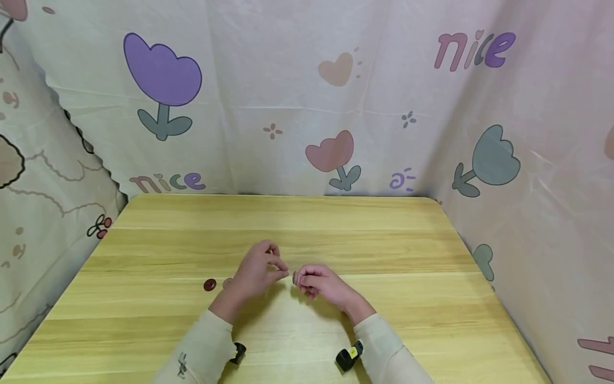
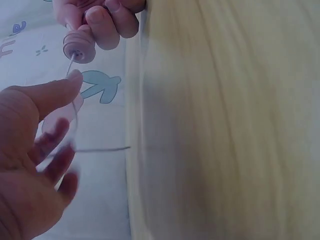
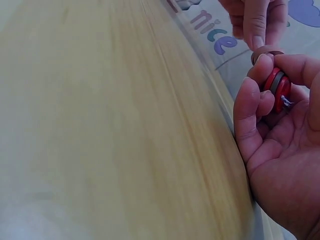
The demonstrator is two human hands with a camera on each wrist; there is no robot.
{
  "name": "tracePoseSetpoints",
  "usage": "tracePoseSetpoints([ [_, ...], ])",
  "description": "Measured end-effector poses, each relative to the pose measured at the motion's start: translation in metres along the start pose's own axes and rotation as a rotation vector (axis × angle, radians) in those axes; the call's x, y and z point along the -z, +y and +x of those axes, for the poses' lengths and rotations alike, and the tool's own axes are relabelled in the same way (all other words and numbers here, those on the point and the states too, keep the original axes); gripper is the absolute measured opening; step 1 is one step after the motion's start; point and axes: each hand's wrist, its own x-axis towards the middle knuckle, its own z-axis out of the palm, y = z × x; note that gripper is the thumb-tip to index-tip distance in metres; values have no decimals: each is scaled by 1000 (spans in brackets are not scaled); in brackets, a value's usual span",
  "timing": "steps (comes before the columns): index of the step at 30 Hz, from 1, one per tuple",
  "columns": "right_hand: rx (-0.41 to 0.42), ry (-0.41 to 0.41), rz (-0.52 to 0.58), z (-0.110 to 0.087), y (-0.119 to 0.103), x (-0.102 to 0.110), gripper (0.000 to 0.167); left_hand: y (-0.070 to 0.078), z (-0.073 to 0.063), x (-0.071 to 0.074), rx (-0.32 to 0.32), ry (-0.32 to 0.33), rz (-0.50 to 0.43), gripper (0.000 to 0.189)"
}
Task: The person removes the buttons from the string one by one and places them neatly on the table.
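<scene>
My right hand (image 1: 327,285) grips a short stack of buttons (image 3: 281,89), with red and grey ones showing among its fingers. A knotted end of light string (image 3: 286,101) sticks out of the stack on the palm side. At the stack's other end, a brownish-pink button (image 2: 80,47) faces my left hand (image 1: 254,271), and the string comes out through its hole. The left thumb and forefinger pinch this string close to the button. Its loose tail (image 2: 102,149) hangs past the left fingers and bends sideways. Both hands are held over the table, close together.
On the wooden table (image 1: 408,250), a dark red button (image 1: 209,285) lies left of my left wrist. Beside it a brownish-pink button (image 1: 227,282) is partly hidden by that wrist. A printed curtain (image 1: 268,80) hangs behind the table and along its sides.
</scene>
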Motion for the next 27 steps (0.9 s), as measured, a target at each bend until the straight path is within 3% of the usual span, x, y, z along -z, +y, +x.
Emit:
tracePoseSetpoints([
  [2,-5,3,6,0,0,0,22,1,1,1,-10,-3,44,13],
  [4,-6,3,10,0,0,1,23,1,1,2,-19,-25,30,14],
  [7,-2,1,20,0,-1,1,26,3,1,3,24,-110,-115,16],
  [11,19,-3,29,-1,-2,0,28,5,-1,1,125,-192,-300,18],
  [18,45,5,40,0,-1,0,25,7,-4,-2,176,-126,-307,22],
  [27,65,0,70,0,2,0,24,9,-6,-9,229,-166,-562,15],
])
